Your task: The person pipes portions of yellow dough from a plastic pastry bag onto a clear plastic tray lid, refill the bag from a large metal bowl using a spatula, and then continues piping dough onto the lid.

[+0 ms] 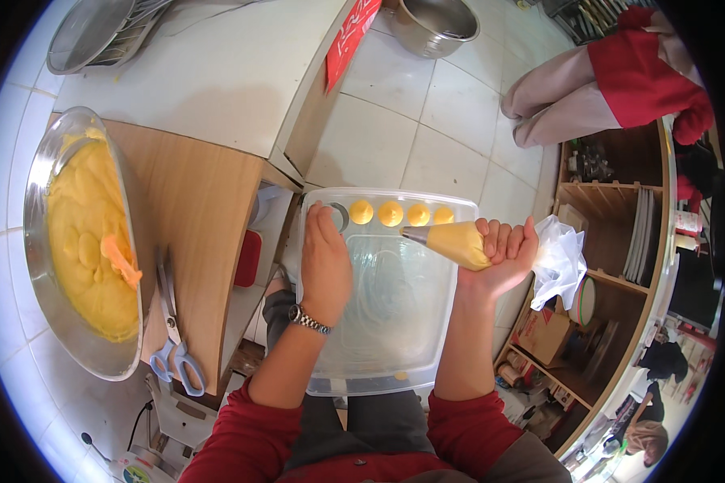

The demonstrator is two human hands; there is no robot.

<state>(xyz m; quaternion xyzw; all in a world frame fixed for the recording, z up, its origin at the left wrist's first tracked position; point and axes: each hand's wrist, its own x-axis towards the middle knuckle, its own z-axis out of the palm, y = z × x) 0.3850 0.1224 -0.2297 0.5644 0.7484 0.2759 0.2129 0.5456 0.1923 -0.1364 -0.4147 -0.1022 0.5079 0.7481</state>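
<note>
The person wears a red top (362, 468) with a small round button (360, 462) at the front and a brownish-grey panel (530, 460) toward the right shoulder. Its red sleeves (254, 435) end in creased edges, leaving both forearms (475, 346) bare. A metal link-band wristwatch (308, 320) with a dark dial circles the left wrist, and the trousers (387, 423) are dark grey.

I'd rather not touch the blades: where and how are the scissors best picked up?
Probably by the blue handles, with the left hand coming from the person's side: those loops lie toward the person, near the table edge, while the blades point away.
</note>
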